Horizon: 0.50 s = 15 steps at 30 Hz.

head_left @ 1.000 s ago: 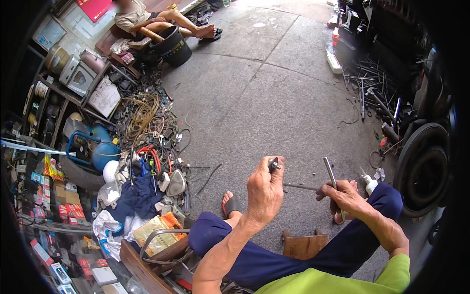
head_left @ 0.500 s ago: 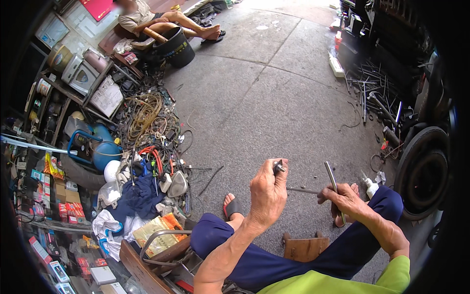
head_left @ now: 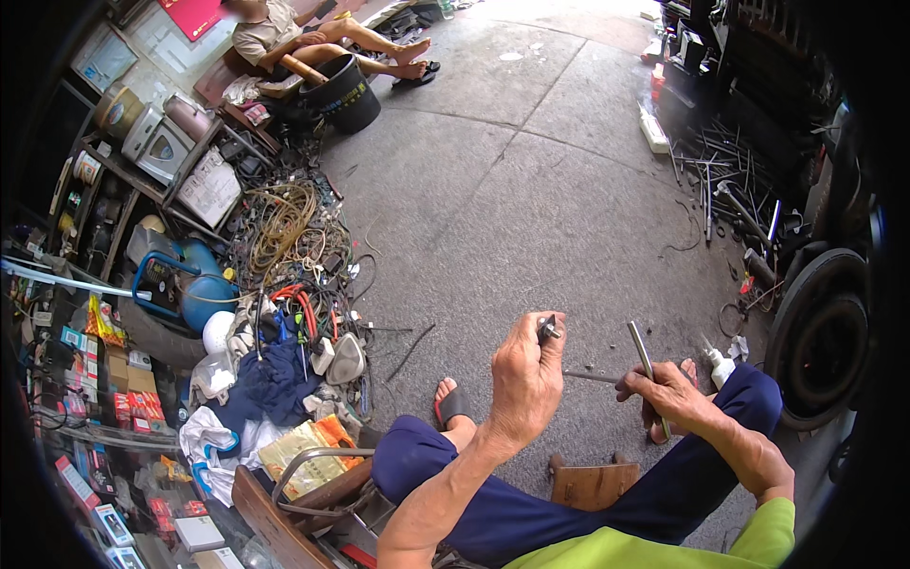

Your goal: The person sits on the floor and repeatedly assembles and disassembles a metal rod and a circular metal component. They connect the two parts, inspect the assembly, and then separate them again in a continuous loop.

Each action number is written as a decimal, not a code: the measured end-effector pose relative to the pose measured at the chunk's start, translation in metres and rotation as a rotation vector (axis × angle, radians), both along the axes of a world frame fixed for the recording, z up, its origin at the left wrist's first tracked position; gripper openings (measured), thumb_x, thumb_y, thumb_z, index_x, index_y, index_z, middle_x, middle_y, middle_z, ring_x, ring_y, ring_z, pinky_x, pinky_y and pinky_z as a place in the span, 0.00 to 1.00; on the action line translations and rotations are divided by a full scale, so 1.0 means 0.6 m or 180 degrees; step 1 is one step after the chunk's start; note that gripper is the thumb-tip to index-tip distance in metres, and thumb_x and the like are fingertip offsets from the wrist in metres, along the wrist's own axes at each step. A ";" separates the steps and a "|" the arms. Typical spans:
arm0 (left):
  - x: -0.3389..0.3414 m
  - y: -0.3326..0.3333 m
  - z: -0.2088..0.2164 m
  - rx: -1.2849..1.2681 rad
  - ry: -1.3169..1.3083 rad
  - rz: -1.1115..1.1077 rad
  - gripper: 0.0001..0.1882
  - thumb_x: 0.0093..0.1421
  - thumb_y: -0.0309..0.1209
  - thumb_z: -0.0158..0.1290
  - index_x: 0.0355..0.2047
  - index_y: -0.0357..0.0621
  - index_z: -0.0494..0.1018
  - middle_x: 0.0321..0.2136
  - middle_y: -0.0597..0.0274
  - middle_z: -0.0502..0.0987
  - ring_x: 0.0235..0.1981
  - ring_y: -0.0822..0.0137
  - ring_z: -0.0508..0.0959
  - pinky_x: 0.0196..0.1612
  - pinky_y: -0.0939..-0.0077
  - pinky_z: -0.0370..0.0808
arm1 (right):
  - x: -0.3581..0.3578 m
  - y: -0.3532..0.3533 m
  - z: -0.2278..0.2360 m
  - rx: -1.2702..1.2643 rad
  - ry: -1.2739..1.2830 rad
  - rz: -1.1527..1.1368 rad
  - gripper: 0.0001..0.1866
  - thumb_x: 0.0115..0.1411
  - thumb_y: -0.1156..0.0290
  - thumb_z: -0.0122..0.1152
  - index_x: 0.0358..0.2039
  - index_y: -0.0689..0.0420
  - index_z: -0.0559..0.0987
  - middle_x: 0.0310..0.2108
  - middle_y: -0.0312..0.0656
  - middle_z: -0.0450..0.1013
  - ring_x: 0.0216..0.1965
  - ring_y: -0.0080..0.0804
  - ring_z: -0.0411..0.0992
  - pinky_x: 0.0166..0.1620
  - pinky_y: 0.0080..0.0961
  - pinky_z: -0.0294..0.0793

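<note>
My left hand [head_left: 524,384] is raised in front of my knees, closed round a small dark metal part [head_left: 550,329] with a shiny, bolt-like end sticking out past the thumb. My right hand [head_left: 664,391] grips a metal T-handle tool. Its crossbar [head_left: 639,343] stands up between the fingers and comes out below them. The thin shaft [head_left: 590,376] points left and ends beside my left hand; the join is hidden in my right hand. Whether the shaft touches anything in my left hand cannot be made out.
A small wooden stool [head_left: 592,484] stands between my legs. To the left lie tangled cables [head_left: 284,228], a blue tank [head_left: 204,284] and dark cloth. Metal rods [head_left: 725,180] and a wheel [head_left: 817,337] are at right. Another person [head_left: 270,38] sits beside a black bucket [head_left: 343,95].
My left hand has shifted slightly right and down, still holding the metal part. My right hand and the T-handle tool have barely moved. The seated person's feet have shifted a little.
</note>
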State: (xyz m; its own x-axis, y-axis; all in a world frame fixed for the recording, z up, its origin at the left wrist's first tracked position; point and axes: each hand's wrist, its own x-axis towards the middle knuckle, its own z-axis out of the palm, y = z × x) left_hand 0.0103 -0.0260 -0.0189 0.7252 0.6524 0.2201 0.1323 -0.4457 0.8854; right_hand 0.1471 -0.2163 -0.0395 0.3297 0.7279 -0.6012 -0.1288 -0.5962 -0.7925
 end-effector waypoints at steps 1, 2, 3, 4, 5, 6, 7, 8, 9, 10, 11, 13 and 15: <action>0.000 0.000 0.000 0.0004 -0.0021 0.0005 0.12 0.68 0.33 0.47 0.40 0.36 0.72 0.22 0.67 0.70 0.22 0.79 0.65 0.25 0.80 0.66 | 0.000 0.001 0.002 -0.0029 0.0011 0.0006 0.21 0.67 0.56 0.49 0.40 0.65 0.76 0.32 0.42 0.79 0.13 0.20 0.70 0.16 0.16 0.70; 0.000 0.000 0.001 0.0004 -0.0042 0.0006 0.12 0.68 0.33 0.47 0.40 0.36 0.72 0.22 0.67 0.70 0.22 0.79 0.65 0.25 0.80 0.66 | -0.001 0.001 0.002 -0.0028 -0.0002 0.0015 0.22 0.67 0.56 0.49 0.40 0.66 0.76 0.32 0.43 0.78 0.14 0.21 0.71 0.16 0.17 0.70; 0.001 -0.001 0.001 0.0003 -0.0062 0.0006 0.12 0.68 0.33 0.47 0.40 0.36 0.72 0.22 0.67 0.70 0.22 0.78 0.66 0.26 0.80 0.66 | -0.001 0.001 0.001 -0.0027 -0.0014 0.0024 0.22 0.67 0.56 0.50 0.40 0.67 0.76 0.32 0.44 0.78 0.14 0.22 0.72 0.17 0.19 0.70; 0.001 -0.001 0.002 0.0009 -0.0078 0.0001 0.12 0.68 0.34 0.47 0.40 0.36 0.72 0.22 0.67 0.70 0.22 0.78 0.66 0.26 0.80 0.66 | -0.001 0.001 0.002 -0.0026 -0.0026 0.0034 0.23 0.67 0.56 0.50 0.40 0.68 0.76 0.32 0.44 0.78 0.15 0.24 0.72 0.17 0.20 0.70; 0.001 -0.001 0.001 0.0010 -0.0089 0.0001 0.12 0.68 0.34 0.47 0.40 0.36 0.72 0.22 0.67 0.70 0.22 0.78 0.66 0.26 0.80 0.66 | -0.001 0.003 0.003 -0.0054 -0.0010 0.0029 0.23 0.67 0.56 0.50 0.40 0.68 0.76 0.32 0.44 0.78 0.15 0.24 0.72 0.17 0.21 0.70; 0.000 -0.001 0.000 0.0011 -0.0099 0.0001 0.12 0.68 0.34 0.47 0.40 0.36 0.72 0.22 0.67 0.69 0.22 0.78 0.66 0.26 0.80 0.66 | -0.002 0.005 0.006 -0.0082 0.0007 0.0025 0.22 0.67 0.56 0.50 0.40 0.68 0.76 0.32 0.44 0.78 0.15 0.24 0.72 0.18 0.21 0.71; -0.001 0.000 0.000 -0.0005 -0.0085 -0.0003 0.12 0.68 0.34 0.47 0.40 0.36 0.72 0.22 0.67 0.69 0.22 0.78 0.66 0.26 0.80 0.66 | -0.003 0.007 0.008 -0.0109 0.0024 0.0020 0.22 0.67 0.57 0.50 0.40 0.68 0.76 0.32 0.44 0.78 0.15 0.24 0.72 0.18 0.21 0.71; -0.002 0.001 0.000 -0.0023 -0.0074 -0.0006 0.12 0.68 0.34 0.47 0.40 0.36 0.72 0.22 0.67 0.69 0.22 0.78 0.66 0.26 0.80 0.66 | -0.004 0.007 0.008 -0.0104 0.0012 0.0035 0.22 0.67 0.57 0.50 0.40 0.67 0.76 0.32 0.44 0.78 0.15 0.24 0.72 0.18 0.21 0.71; -0.004 0.001 0.000 -0.0040 -0.0062 -0.0009 0.12 0.68 0.34 0.47 0.40 0.36 0.72 0.22 0.67 0.69 0.22 0.78 0.66 0.26 0.80 0.66 | -0.006 0.008 0.008 -0.0099 0.0002 0.0048 0.22 0.67 0.57 0.50 0.40 0.67 0.76 0.32 0.44 0.78 0.15 0.24 0.72 0.18 0.21 0.71; -0.006 0.002 -0.002 -0.0037 -0.0065 0.0006 0.12 0.68 0.33 0.47 0.40 0.36 0.72 0.21 0.68 0.69 0.22 0.78 0.66 0.26 0.80 0.66 | -0.007 0.009 0.007 -0.0093 -0.0007 0.0061 0.22 0.67 0.57 0.50 0.40 0.67 0.76 0.32 0.45 0.78 0.15 0.24 0.72 0.18 0.21 0.71; -0.005 0.002 -0.004 -0.0037 -0.0073 0.0018 0.12 0.68 0.33 0.47 0.40 0.36 0.72 0.21 0.68 0.69 0.22 0.78 0.66 0.25 0.80 0.66 | -0.008 0.009 0.009 -0.0112 0.0020 0.0070 0.22 0.67 0.57 0.50 0.41 0.67 0.76 0.32 0.44 0.78 0.15 0.24 0.72 0.18 0.20 0.71; -0.006 0.002 -0.004 -0.0058 -0.0080 0.0026 0.11 0.68 0.33 0.47 0.40 0.36 0.73 0.20 0.69 0.68 0.21 0.79 0.65 0.24 0.80 0.65 | -0.009 0.010 0.012 -0.0147 0.0081 0.0075 0.21 0.67 0.57 0.50 0.41 0.66 0.77 0.32 0.44 0.78 0.15 0.24 0.72 0.18 0.20 0.71; 0.004 -0.004 -0.002 -0.0127 -0.0112 -0.0051 0.11 0.68 0.32 0.47 0.40 0.36 0.73 0.20 0.70 0.67 0.21 0.79 0.64 0.24 0.81 0.64 | -0.007 0.009 0.014 -0.0241 0.0111 0.0057 0.21 0.67 0.57 0.50 0.40 0.65 0.77 0.31 0.43 0.78 0.15 0.24 0.72 0.18 0.21 0.71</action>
